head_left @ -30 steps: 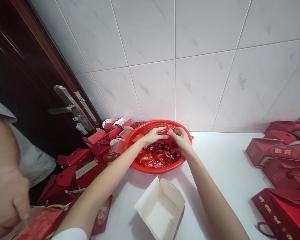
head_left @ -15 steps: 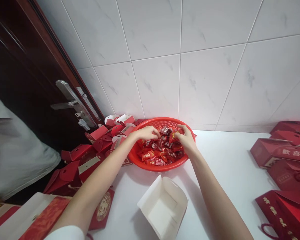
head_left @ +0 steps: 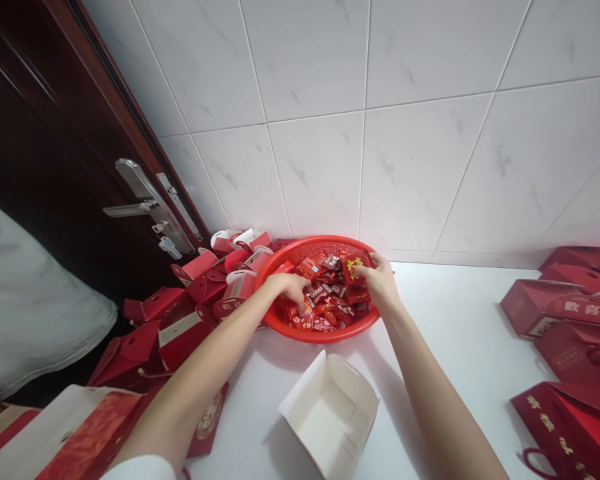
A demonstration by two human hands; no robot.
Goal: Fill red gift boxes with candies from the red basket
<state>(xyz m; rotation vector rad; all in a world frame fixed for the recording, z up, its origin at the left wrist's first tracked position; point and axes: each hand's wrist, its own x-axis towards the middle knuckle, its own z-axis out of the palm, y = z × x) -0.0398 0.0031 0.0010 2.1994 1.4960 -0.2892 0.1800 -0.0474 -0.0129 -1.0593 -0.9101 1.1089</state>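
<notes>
A red plastic basket [head_left: 323, 335] full of small wrapped candies [head_left: 325, 310] stands on the white table against the wall. My right hand [head_left: 381, 280] is at the basket's right side, pinching a red candy packet [head_left: 354, 267] with gold lettering between thumb and fingers. At the left side of the basket, my left hand [head_left: 290, 288] reaches down onto the candies, thumb and fingers apart; its fingertips are partly lost among the wrappers. In front of the basket sits an open box [head_left: 330, 413] with a white inside, nothing in it.
Red gift boxes [head_left: 200, 287] crowd the table's left side, some with open tops. More dark red boxes [head_left: 570, 307] line the right side. A tiled wall [head_left: 405, 167] rises behind; a brown door [head_left: 45, 133] with a metal handle and pale fabric [head_left: 35, 300] are at left.
My left hand has moved from the middle of the candies toward the basket's near left, its fingers spreading. My right hand has lifted the gold-lettered packet slightly, and more of it shows.
</notes>
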